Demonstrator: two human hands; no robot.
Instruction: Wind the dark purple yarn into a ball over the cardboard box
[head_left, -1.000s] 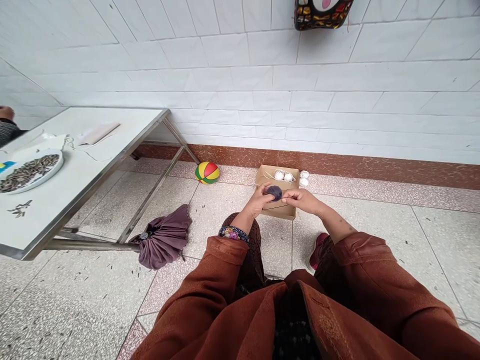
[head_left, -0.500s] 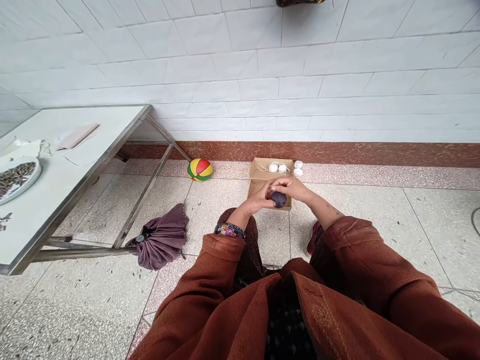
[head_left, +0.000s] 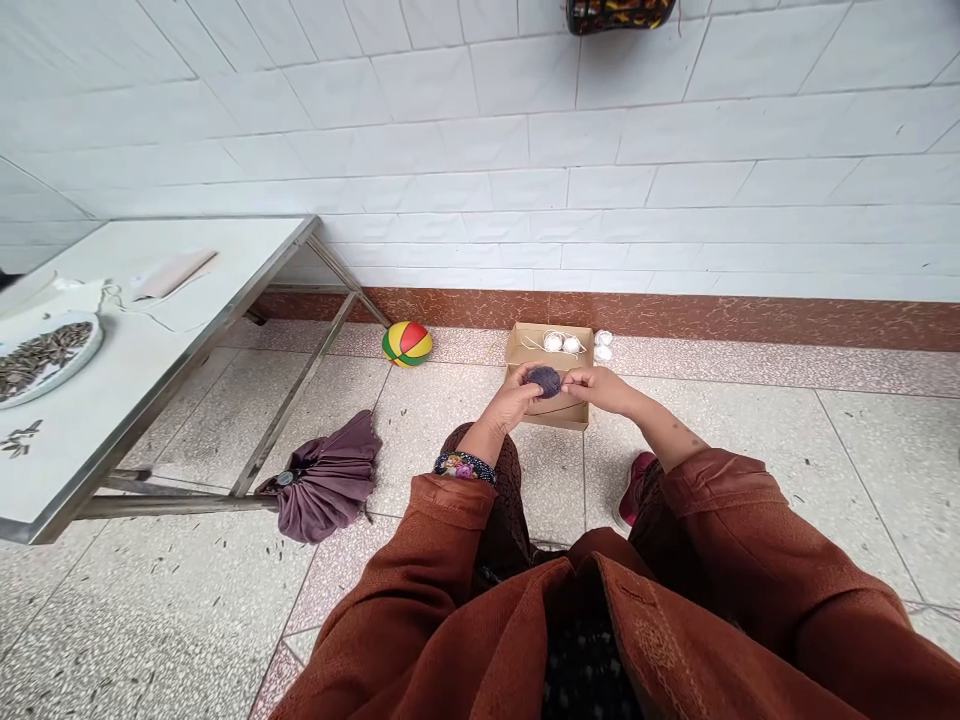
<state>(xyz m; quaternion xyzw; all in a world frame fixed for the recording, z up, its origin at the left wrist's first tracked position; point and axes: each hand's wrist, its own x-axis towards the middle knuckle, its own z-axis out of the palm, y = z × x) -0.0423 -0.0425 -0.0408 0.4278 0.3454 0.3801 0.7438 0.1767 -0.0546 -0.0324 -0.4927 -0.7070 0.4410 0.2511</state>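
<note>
A dark purple ball of yarn [head_left: 544, 381] is held in my left hand [head_left: 512, 402], thumb and fingers curled around its left side. Just right of the ball, my right hand [head_left: 604, 388] pinches with thumb and forefinger, apparently on the yarn's strand; the strand itself is too thin to see clearly there. Below both hands sits an open cardboard box [head_left: 526, 340] on the floor. White yarn balls [head_left: 562, 343] with loose ends lie at its far side, and a thin dark strand [head_left: 559, 409] crosses its near part.
More white balls [head_left: 603, 345] lie right of the box. A colourful ball [head_left: 407, 344] rests by the wall skirting. At left stands a metal-framed table [head_left: 161, 330] with a plate [head_left: 94, 345] of dried pieces; a purple umbrella [head_left: 330, 480] leans at its leg.
My right hand has come off the top of the dark yarn ball and moved to its right side, now pinching. The left hand still holds the ball. The view has shifted slightly.
</note>
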